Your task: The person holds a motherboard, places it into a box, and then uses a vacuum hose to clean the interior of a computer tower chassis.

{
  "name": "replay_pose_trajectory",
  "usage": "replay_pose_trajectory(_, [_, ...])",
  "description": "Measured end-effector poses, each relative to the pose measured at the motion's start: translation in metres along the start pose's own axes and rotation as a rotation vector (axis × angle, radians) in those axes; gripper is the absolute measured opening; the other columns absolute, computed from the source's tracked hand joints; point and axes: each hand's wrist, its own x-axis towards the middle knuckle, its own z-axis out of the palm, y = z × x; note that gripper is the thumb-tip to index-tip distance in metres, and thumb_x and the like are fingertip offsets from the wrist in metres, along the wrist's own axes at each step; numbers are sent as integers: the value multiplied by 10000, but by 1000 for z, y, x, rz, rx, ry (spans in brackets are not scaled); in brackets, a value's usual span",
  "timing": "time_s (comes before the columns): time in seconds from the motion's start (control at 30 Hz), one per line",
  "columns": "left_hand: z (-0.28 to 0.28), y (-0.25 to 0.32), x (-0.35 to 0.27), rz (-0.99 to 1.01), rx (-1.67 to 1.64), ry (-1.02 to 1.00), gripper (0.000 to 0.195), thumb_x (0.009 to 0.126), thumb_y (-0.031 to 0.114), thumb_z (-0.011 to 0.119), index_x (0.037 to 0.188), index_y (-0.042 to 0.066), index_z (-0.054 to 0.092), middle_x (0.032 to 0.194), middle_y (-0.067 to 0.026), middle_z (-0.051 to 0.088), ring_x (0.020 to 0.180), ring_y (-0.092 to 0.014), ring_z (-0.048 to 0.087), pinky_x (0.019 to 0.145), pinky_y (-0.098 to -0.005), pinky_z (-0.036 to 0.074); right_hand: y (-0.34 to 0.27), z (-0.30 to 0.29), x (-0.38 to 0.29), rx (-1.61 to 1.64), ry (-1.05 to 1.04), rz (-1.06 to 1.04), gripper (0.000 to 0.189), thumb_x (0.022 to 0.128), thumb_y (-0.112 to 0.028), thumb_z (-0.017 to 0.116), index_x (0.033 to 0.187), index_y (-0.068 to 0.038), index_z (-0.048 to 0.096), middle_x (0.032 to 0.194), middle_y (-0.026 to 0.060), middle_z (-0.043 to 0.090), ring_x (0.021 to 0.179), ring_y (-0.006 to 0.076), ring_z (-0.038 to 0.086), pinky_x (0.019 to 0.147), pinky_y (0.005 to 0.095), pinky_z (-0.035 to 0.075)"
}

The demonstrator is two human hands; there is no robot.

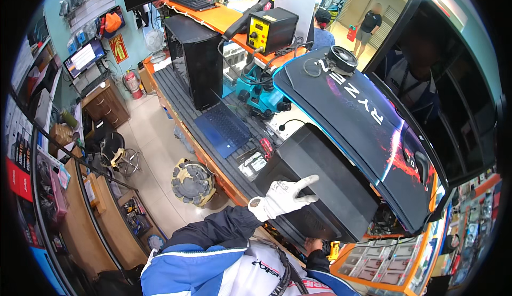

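Note:
A black computer case (332,184) lies on the workbench right before me. My left hand (286,196), in a white glove with a dark sleeve, is over the case's near edge with its fingers spread. It holds nothing; whether the fingertips press on the case is hard to tell. My bare right hand (313,244) is at the case's near lower corner, its fingers mostly hidden. Just beside that hand is a small yellow object (334,250). Left of the case are a hard drive (253,165) and a red item (266,148).
A blue laptop keyboard half (224,130), a teal microscope (260,92) and an upright black tower (196,59) stand farther left. On a raised shelf, a Ryzen desk mat (356,104) carries a cooler fan (342,59). A monitor (440,88) rises on the right. A stool (193,182) stands below the bench.

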Motion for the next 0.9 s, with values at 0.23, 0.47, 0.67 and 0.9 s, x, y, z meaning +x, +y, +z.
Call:
replay_pose_trajectory(0.23, [-4, -1, 1, -48, -42, -75, 730, 1040, 622, 749, 1653, 253, 602, 692, -95, 704, 656, -328, 753, 623, -456, 569, -10, 10, -3, -146, 76, 228, 383, 1115, -423, 588, 872, -127, 608, 732, 49, 572, 549, 196, 504, 472, 355, 392])
replay_pose_trajectory(0.47, [-8, -13, 0, 9, -41, -32, 717, 1047, 608, 747, 1650, 248, 606, 654, -100, 680, 623, -328, 736, 602, -452, 564, -8, 26, -36, -653, -144, -57, 257, 1095, -363, 638, 1020, -127, 711, 821, 60, 665, 640, 253, 600, 566, 397, 488])
replay_pose_trajectory(0.67, [-7, -22, 1, 90, -11, 28, 711, 1029, 537, 796, 1649, 246, 608, 699, -77, 717, 625, -314, 741, 585, -439, 563, 2, 34, -22, 81, 42, 311, 243, 1099, -357, 648, 1019, -132, 695, 860, 52, 680, 734, 255, 653, 633, 416, 537])
replay_pose_trajectory(0.9, [-6, -25, 4, 96, -13, 18, 726, 1013, 515, 820, 1654, 256, 600, 742, -74, 752, 628, -311, 747, 583, -429, 577, 2, 22, 5, 159, 208, 243, 204, 1104, -281, 634, 981, -120, 667, 837, 75, 663, 725, 254, 646, 623, 424, 541])
